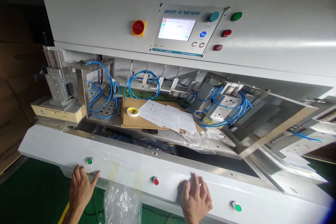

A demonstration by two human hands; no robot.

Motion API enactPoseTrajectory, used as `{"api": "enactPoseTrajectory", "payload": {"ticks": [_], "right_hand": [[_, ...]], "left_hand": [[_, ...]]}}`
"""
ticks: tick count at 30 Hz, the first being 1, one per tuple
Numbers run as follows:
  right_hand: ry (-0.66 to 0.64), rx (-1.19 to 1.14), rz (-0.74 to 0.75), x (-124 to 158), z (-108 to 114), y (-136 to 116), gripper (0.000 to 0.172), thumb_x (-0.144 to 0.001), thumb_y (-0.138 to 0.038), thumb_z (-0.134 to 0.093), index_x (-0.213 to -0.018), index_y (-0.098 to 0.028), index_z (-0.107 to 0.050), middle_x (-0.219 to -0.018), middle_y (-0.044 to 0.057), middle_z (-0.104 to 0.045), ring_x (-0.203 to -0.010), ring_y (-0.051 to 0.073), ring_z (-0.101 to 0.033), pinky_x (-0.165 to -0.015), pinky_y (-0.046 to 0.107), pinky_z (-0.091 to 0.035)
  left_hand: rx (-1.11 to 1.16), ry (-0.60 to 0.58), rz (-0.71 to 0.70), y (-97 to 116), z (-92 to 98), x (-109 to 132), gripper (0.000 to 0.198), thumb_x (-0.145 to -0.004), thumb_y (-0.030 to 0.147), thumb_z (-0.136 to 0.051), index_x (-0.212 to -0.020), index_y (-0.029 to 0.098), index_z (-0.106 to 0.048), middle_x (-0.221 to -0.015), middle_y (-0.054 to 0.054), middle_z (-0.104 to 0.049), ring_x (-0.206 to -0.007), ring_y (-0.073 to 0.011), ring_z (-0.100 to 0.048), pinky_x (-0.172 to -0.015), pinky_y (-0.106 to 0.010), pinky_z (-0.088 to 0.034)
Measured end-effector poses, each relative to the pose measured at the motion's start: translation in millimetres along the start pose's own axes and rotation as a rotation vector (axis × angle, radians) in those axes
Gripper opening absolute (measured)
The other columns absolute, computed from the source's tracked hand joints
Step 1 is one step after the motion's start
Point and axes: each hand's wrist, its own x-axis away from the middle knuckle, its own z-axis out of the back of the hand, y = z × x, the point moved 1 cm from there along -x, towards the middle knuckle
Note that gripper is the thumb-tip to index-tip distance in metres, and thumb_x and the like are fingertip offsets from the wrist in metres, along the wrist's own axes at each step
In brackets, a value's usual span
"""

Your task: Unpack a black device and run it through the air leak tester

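My left hand (81, 187) rests on the lower edge of the machine's white front panel (118, 168), fingers apart and holding nothing, just below a green button (90, 160). Further right, my right hand (195, 197) lies on the same panel with its fingers spread and slightly bent, nothing in it. It sits between a red button (155, 181) and another green button (236, 206). Neither hand touches a button. A clear plastic bag (122, 203) hangs from the panel between my hands.
Behind the panel, cardboard (128, 126) bears a tape roll (132, 112) and printed papers (170, 117). Blue tubes (102, 106) and metal fixtures (225, 106) stand on both sides. Above is a lit tester screen (177, 29) beside a red rotary switch (138, 27).
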Motion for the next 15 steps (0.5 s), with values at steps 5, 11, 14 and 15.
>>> {"api": "enactPoseTrajectory", "payload": {"ticks": [5, 11, 14, 15], "right_hand": [[0.008, 0.005, 0.035, -0.4, 2.5, 0.0, 0.065, -0.101, -0.061, -0.034, -0.140, -0.021, -0.068, -0.155, 0.014, -0.055, -0.143, 0.034, -0.051, -0.118, 0.054, -0.039], [0.074, 0.007, 0.108, 0.0, 0.6, 0.7, 0.061, -0.103, -0.058, -0.036, -0.138, -0.020, -0.068, -0.152, 0.015, -0.058, -0.140, 0.033, -0.054, -0.115, 0.053, -0.041], [0.062, 0.002, 0.079, -0.3, -1.2, 1.5, 0.063, -0.102, -0.060, -0.035, -0.139, -0.021, -0.068, -0.152, 0.015, -0.058, -0.140, 0.034, -0.054, -0.114, 0.055, -0.040], [0.053, 0.003, 0.068, -0.5, -1.4, 1.6, 0.064, -0.102, -0.060, -0.035, -0.139, -0.021, -0.068, -0.153, 0.015, -0.057, -0.140, 0.034, -0.053, -0.115, 0.055, -0.040]], "left_hand": [[-0.011, 0.016, -0.018, -0.1, 1.7, -1.8, 0.092, -0.102, 0.080, -0.024, -0.119, -0.003, -0.061, -0.130, -0.030, -0.057, -0.116, -0.0383, -0.060, -0.095, -0.044, -0.056], [-0.007, 0.029, -0.021, 0.4, 3.8, -2.7, 0.093, -0.102, 0.080, -0.024, -0.118, -0.004, -0.062, -0.128, -0.029, -0.056, -0.113, -0.0373, -0.060, -0.092, -0.042, -0.056], [-0.005, 0.027, -0.013, 1.5, 4.0, -2.9, 0.093, -0.102, 0.080, -0.025, -0.118, -0.004, -0.062, -0.129, -0.029, -0.056, -0.113, -0.0371, -0.060, -0.091, -0.042, -0.057], [-0.005, 0.031, -0.011, 1.8, 4.1, -3.0, 0.093, -0.102, 0.080, -0.025, -0.118, -0.004, -0.062, -0.129, -0.029, -0.056, -0.113, -0.0370, -0.060, -0.091, -0.042, -0.057]]}}
